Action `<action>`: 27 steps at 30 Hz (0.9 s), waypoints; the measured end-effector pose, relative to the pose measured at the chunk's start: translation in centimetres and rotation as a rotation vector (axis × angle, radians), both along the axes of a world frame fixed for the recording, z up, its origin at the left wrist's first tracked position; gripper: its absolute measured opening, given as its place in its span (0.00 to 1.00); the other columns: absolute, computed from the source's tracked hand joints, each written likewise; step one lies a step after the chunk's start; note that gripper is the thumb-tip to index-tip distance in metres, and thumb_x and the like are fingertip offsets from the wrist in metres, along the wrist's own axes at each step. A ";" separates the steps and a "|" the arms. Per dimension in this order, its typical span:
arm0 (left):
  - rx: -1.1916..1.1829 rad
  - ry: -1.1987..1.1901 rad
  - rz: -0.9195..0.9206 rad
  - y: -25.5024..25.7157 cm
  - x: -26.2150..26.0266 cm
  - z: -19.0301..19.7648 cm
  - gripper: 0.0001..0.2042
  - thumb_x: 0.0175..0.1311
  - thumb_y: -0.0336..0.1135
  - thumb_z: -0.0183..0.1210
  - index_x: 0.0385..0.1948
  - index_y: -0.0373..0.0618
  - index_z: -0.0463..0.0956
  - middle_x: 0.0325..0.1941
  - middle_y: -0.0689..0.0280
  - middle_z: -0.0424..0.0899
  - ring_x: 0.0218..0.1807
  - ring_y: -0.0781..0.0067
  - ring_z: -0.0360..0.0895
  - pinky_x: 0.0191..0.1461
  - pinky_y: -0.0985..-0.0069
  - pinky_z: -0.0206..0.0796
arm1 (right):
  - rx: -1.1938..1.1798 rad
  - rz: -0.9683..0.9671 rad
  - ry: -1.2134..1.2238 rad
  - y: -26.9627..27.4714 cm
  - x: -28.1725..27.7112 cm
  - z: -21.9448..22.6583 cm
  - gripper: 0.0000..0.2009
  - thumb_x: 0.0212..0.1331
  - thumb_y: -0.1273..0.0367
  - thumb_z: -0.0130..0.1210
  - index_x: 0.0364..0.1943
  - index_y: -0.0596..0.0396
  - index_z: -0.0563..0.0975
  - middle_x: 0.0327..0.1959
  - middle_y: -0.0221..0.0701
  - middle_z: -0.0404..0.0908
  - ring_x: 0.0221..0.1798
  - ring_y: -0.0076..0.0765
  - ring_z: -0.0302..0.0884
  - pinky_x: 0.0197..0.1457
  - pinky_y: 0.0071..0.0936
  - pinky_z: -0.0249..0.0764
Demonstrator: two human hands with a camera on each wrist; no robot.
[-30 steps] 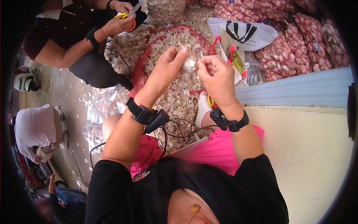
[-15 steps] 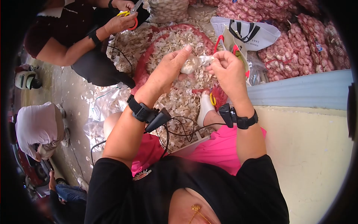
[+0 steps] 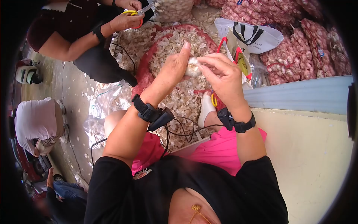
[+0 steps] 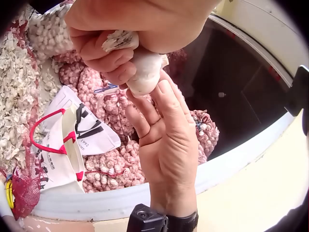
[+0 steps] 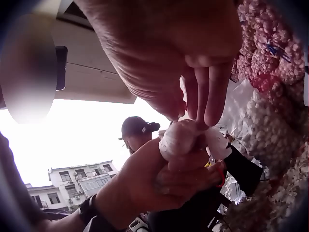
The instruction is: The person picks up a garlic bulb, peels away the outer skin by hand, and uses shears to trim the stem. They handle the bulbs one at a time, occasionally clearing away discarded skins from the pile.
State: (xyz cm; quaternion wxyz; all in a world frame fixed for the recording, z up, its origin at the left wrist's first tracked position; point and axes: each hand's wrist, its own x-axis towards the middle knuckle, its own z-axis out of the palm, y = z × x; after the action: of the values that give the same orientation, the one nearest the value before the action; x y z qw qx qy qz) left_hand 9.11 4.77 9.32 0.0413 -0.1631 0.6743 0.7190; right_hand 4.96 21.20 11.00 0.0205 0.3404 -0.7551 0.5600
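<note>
A white garlic bulb (image 3: 193,68) is held up in front of the body, over the heap of skins. My left hand (image 3: 174,67) grips it from the left, fingers curled round it and thumb pointing up. A loose flap of papery skin (image 4: 119,40) sticks out between the left fingers. My right hand (image 3: 223,76) comes from the right, its thumb and fingertips pinching at the top of the bulb (image 5: 177,139). In the left wrist view the right fingers (image 4: 166,99) reach up to the bulb's lower end.
Garlic skins (image 3: 179,97) cover the ground below, ringed by red netting (image 3: 147,61). A white tote bag (image 3: 257,35) and net sacks of garlic (image 3: 283,61) stand at the right. At upper left, another person holds yellow-and-red scissors (image 3: 134,14). A low wall (image 3: 302,142) runs along the right.
My right hand first pinched at the bulb, then drew away to the right with a strip of white skin. Now it is back at the bulb, and no strip shows between the hands.
</note>
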 end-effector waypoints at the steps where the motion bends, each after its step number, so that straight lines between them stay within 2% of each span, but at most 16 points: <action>1: -0.031 0.023 -0.006 0.1 -0.1 -0.4 0.33 0.73 0.66 0.36 0.32 0.42 0.79 0.25 0.72 0.76 0.24 0.82 0.70 0.27 0.82 0.63 | 0.001 -0.001 -0.003 0.1 0.0 -0.1 0.12 0.54 0.75 0.62 0.43 0.53 0.83 0.39 0.30 0.83 0.35 0.31 0.83 0.35 0.24 0.77; 2: -0.030 0.019 -0.008 0.0 -0.2 -0.7 0.33 0.73 0.66 0.36 0.32 0.42 0.79 0.25 0.72 0.76 0.24 0.82 0.70 0.27 0.82 0.63 | 0.059 -0.023 0.100 0.2 0.1 -0.2 0.10 0.53 0.76 0.62 0.40 0.53 0.84 0.39 0.29 0.83 0.34 0.32 0.83 0.34 0.25 0.77; 4: -0.317 0.089 -0.040 0.0 -0.4 -1.2 0.37 0.74 0.63 0.36 0.21 0.35 0.77 0.18 0.57 0.78 0.25 0.62 0.76 0.33 0.63 0.69 | 0.118 -0.047 0.199 0.4 0.1 -0.4 0.08 0.52 0.76 0.63 0.38 0.54 0.84 0.39 0.29 0.83 0.34 0.32 0.83 0.34 0.26 0.77; 5: -0.316 0.086 -0.043 0.0 -0.5 -1.4 0.37 0.74 0.63 0.36 0.21 0.35 0.77 0.18 0.57 0.78 0.25 0.62 0.76 0.33 0.63 0.69 | 0.146 -0.040 0.305 0.4 0.0 -0.5 0.08 0.51 0.76 0.63 0.36 0.53 0.83 0.38 0.29 0.83 0.34 0.33 0.83 0.34 0.27 0.77; 7: -0.520 0.132 -0.037 0.1 -0.6 -1.7 0.37 0.74 0.61 0.36 0.19 0.35 0.77 0.17 0.49 0.76 0.27 0.47 0.77 0.38 0.58 0.68 | 0.172 -0.034 0.409 0.3 -0.2 -0.7 0.07 0.50 0.76 0.63 0.35 0.53 0.83 0.37 0.29 0.83 0.34 0.35 0.82 0.34 0.28 0.77; 8: -0.519 0.129 -0.038 0.0 -0.6 -1.7 0.37 0.74 0.61 0.36 0.19 0.35 0.77 0.17 0.49 0.76 0.27 0.47 0.77 0.38 0.58 0.68 | 0.190 -0.039 0.476 0.3 -0.2 -0.7 0.07 0.50 0.76 0.63 0.34 0.53 0.82 0.37 0.28 0.82 0.34 0.36 0.82 0.34 0.29 0.77; 10: -0.526 0.074 -0.056 -0.1 -0.5 -1.6 0.36 0.74 0.61 0.35 0.21 0.37 0.79 0.20 0.47 0.78 0.31 0.39 0.77 0.41 0.54 0.68 | 0.207 -0.043 0.537 0.2 -0.3 -0.8 0.06 0.50 0.76 0.63 0.33 0.53 0.81 0.36 0.28 0.82 0.34 0.37 0.82 0.34 0.31 0.77; 14: -0.533 0.085 -0.044 -0.1 -0.7 -1.7 0.37 0.74 0.62 0.34 0.21 0.37 0.79 0.21 0.46 0.79 0.34 0.39 0.79 0.42 0.52 0.67 | 0.182 -0.008 0.529 0.3 -0.6 -0.8 0.06 0.50 0.76 0.62 0.32 0.53 0.80 0.34 0.27 0.81 0.33 0.36 0.81 0.33 0.31 0.76; 16: -0.632 0.054 -0.060 0.0 -0.6 -1.4 0.36 0.74 0.62 0.35 0.21 0.37 0.79 0.22 0.45 0.79 0.35 0.38 0.79 0.43 0.51 0.67 | 0.196 -0.004 0.555 0.1 -0.4 -0.7 0.06 0.50 0.76 0.62 0.32 0.53 0.79 0.34 0.27 0.81 0.33 0.36 0.81 0.33 0.31 0.76; 20: -0.665 0.054 -0.091 0.4 -0.3 -1.1 0.36 0.73 0.62 0.35 0.22 0.36 0.79 0.23 0.43 0.79 0.37 0.36 0.78 0.42 0.50 0.67 | 0.241 -0.079 0.541 -0.1 0.0 -0.8 0.06 0.49 0.76 0.62 0.31 0.54 0.76 0.31 0.28 0.79 0.31 0.37 0.80 0.31 0.32 0.76; 22: -0.625 0.098 -0.105 0.2 -0.5 -1.4 0.35 0.74 0.60 0.38 0.21 0.34 0.77 0.20 0.45 0.77 0.32 0.41 0.80 0.41 0.52 0.69 | 0.238 -0.111 0.511 -0.2 0.0 -1.2 0.07 0.49 0.75 0.62 0.30 0.55 0.75 0.30 0.29 0.78 0.30 0.37 0.80 0.31 0.32 0.75; 23: -0.625 0.099 -0.106 0.2 -0.5 -1.4 0.35 0.74 0.60 0.38 0.21 0.34 0.77 0.20 0.45 0.77 0.32 0.41 0.80 0.41 0.52 0.69 | 0.175 -0.147 0.372 -0.1 -0.2 -1.6 0.06 0.51 0.76 0.61 0.31 0.56 0.76 0.30 0.30 0.79 0.29 0.35 0.80 0.31 0.30 0.75; 24: -0.536 0.104 -0.113 0.3 -0.5 -1.2 0.35 0.74 0.60 0.39 0.21 0.33 0.76 0.18 0.47 0.74 0.28 0.48 0.79 0.38 0.54 0.69 | 0.112 -0.183 0.234 -0.1 -0.4 -1.9 0.05 0.52 0.76 0.61 0.32 0.57 0.77 0.30 0.31 0.80 0.29 0.34 0.81 0.30 0.28 0.75; 25: -0.445 0.109 -0.120 0.4 -0.5 -1.0 0.34 0.74 0.59 0.41 0.20 0.32 0.74 0.15 0.48 0.71 0.25 0.55 0.78 0.36 0.56 0.68 | 0.113 -0.184 0.237 0.0 -0.6 -2.1 0.05 0.52 0.76 0.61 0.32 0.57 0.77 0.30 0.31 0.80 0.29 0.34 0.81 0.30 0.28 0.75; 26: -0.444 0.112 -0.120 0.3 -0.5 -1.1 0.34 0.74 0.59 0.41 0.20 0.32 0.74 0.15 0.48 0.71 0.25 0.55 0.78 0.36 0.56 0.68 | 0.052 -0.217 0.044 0.1 -0.7 -2.2 0.05 0.54 0.75 0.60 0.34 0.58 0.77 0.29 0.32 0.81 0.29 0.31 0.81 0.31 0.26 0.75; 27: -0.426 0.140 -0.131 0.2 -0.5 -1.1 0.33 0.75 0.59 0.40 0.24 0.33 0.76 0.18 0.58 0.73 0.23 0.66 0.73 0.30 0.65 0.66 | -0.009 -0.247 -0.150 0.2 -0.9 -2.2 0.04 0.56 0.75 0.58 0.35 0.59 0.78 0.29 0.32 0.82 0.28 0.29 0.82 0.31 0.25 0.75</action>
State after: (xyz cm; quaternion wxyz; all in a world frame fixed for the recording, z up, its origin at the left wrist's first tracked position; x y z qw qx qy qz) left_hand 8.58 4.93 8.20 0.0058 -0.0739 0.8211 0.5659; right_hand 4.04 21.43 8.77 0.0344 0.2021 -0.7883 0.5802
